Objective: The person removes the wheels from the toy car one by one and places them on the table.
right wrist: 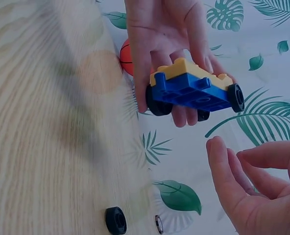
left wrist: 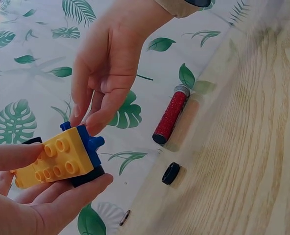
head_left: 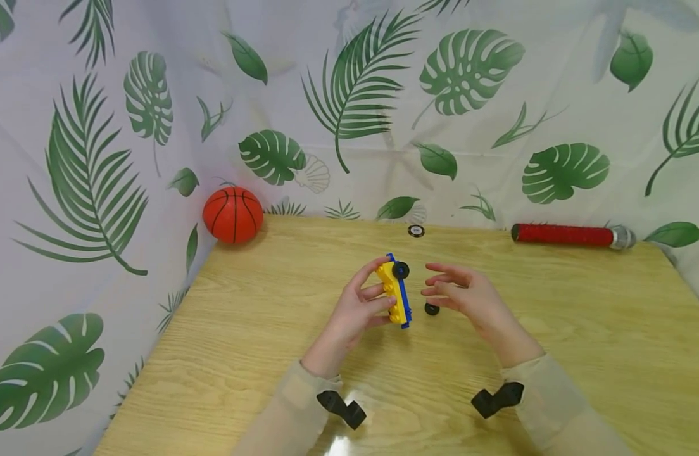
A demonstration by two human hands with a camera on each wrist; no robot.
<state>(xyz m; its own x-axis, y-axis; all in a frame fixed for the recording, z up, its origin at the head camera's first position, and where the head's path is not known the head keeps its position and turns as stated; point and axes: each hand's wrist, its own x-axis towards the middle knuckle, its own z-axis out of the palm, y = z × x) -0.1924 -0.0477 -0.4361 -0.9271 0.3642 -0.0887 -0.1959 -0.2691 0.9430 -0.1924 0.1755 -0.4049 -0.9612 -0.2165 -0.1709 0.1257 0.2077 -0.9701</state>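
Note:
My left hand (head_left: 352,310) grips a yellow and blue toy brick car (head_left: 396,297) above the table, fingers on its yellow studded side. Black wheels (right wrist: 236,98) sit on the car; a blue peg (right wrist: 202,84) without a wheel juts from its blue base in the right wrist view. To the right of the car, my right hand (head_left: 469,297) hovers with bent, relaxed fingers and nothing visible between them. A loose black wheel (head_left: 432,309) lies on the table, partly under the right fingertips in the head view.
The wooden table (head_left: 213,354) meets a leaf-patterned sheet at the back. An orange-red basketball (head_left: 233,215) stands at the back left corner. Along the back edge lie a round black-and-white chip (head_left: 416,231) and a red microphone (head_left: 566,235), the latter at the right.

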